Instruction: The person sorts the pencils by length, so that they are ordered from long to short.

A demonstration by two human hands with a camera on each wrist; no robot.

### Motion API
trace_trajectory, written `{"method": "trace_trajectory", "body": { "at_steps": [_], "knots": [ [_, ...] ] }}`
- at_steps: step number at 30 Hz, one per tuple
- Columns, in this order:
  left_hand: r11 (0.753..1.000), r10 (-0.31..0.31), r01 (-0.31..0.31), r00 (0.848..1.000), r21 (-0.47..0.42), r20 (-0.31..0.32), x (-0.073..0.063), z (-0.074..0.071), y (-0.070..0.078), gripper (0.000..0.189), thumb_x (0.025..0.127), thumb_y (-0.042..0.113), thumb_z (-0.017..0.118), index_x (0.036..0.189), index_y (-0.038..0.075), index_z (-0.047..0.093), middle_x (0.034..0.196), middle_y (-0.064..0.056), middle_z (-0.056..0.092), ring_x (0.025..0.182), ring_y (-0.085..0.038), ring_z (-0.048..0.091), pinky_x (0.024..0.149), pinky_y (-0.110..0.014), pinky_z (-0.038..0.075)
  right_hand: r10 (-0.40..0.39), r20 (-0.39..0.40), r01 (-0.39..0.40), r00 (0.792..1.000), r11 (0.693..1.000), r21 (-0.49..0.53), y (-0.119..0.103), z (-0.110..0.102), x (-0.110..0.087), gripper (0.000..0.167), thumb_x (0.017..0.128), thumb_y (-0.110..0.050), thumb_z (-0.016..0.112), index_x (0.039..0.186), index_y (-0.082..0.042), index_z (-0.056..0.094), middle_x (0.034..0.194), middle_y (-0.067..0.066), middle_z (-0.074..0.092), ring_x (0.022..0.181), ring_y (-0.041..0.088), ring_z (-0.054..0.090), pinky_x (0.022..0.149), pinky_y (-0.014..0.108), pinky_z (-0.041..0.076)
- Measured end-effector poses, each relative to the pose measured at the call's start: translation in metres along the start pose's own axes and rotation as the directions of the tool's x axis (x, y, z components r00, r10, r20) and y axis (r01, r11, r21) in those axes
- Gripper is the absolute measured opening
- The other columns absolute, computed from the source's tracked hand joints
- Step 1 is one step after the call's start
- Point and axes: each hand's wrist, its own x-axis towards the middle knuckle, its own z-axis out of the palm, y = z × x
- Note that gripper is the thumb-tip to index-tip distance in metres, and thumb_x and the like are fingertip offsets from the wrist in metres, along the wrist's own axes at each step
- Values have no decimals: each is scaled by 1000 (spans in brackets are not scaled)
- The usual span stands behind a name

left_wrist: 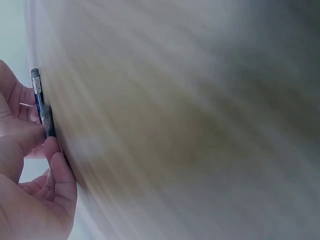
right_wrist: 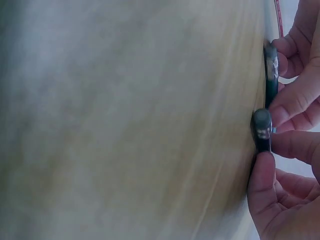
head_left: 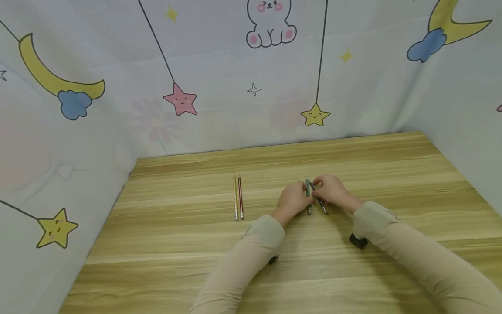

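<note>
My left hand point(head_left: 295, 197) pinches a green pencil point(head_left: 307, 184) that lies nearly straight away from me. Just right of it, my right hand point(head_left: 330, 190) holds a dark pencil point(head_left: 323, 207) between thumb and fingers, slanted so that its far end leans toward the green one. In the right wrist view, the eraser ends of the green pencil point(right_wrist: 271, 70) and the dark pencil point(right_wrist: 262, 127) show close together. The left wrist view shows the dark pencil's metal band point(left_wrist: 36, 84) beyond the green pencil point(left_wrist: 48, 122). Fingers cover the middle of both.
To the left, a light orange pencil point(head_left: 235, 196) and a dark red pencil point(head_left: 240, 196) lie side by side on the wood-grain table point(head_left: 176, 248), erasers toward me. A printed cloth point(head_left: 227, 117) stands along the table's back and sides.
</note>
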Motion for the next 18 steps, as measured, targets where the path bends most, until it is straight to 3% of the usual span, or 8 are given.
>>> {"method": "trace_trajectory", "body": {
  "at_steps": [5, 13, 18],
  "knots": [
    [999, -9, 9, 1000, 36, -16, 1, 1, 1, 26, 75, 32, 66, 92, 14, 58, 83, 2, 62, 64, -13, 51, 49, -23, 37, -48, -5, 48, 999, 999, 5, 1, 0, 0, 37, 77, -8, 61, 106, 12, 51, 59, 7, 57, 41, 12, 51, 41, 24, 44],
    [999, -31, 30, 999, 16, 10, 2, 1, 1, 30, 77, 34, 65, 99, 14, 59, 84, 3, 62, 60, -11, 49, 47, -22, 36, -1, -17, 1, 1000, 1000, -13, -1, 1, -1, 36, 78, -5, 57, 110, 10, 52, 62, 7, 58, 41, 9, 49, 41, 21, 43],
    [999, 32, -31, 999, -41, 27, 2, 0, -4, 32, 80, 33, 61, 102, 10, 60, 83, 1, 62, 58, -9, 47, 47, -18, 36, -1, -26, 2, 1000, 999, 38, 2, 0, -1, 36, 78, -5, 56, 110, 10, 51, 61, 6, 57, 43, 9, 49, 43, 22, 44]
  ]
}}
